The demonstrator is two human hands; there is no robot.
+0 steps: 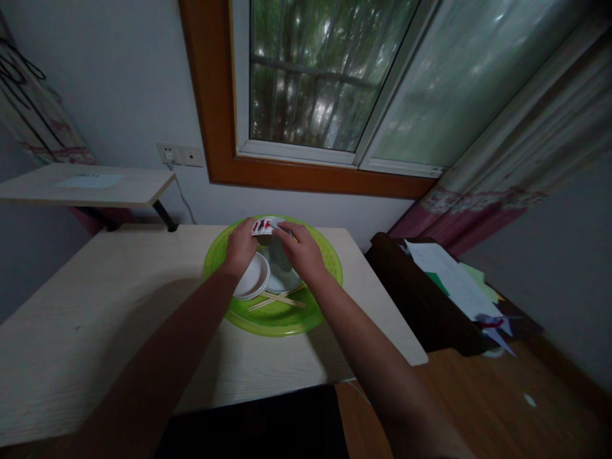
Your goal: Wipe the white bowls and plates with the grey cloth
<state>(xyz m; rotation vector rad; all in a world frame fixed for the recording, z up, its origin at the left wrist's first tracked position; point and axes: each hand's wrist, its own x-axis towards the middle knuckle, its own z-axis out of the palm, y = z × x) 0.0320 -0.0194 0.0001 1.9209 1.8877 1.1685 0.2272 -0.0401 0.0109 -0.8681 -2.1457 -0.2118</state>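
Over the far part of a round green plastic basket (287, 329), both my hands are at a small white piece with red and dark print (262, 226). Its kind is not clear; it may be a cup or a card. My left hand (240, 245) grips its left side with closed fingers. At its right side, the curled fingers of my right hand (305, 250) hold on too, fingertips partly hidden. Below my left hand lie stacked white bowls (253, 277). A pale, see-through dish (282, 271) sits beside them, partly in shadow. Wooden chopsticks (282, 298) lie crossed in front.
The basket stands on a pale wooden table (157, 319) against the wall. A small raised shelf (138, 185) with a paper on it is at the left. Right of the table, a dark brown piece of furniture (396, 280) carries papers (449, 280). A window (325, 83) is ahead.
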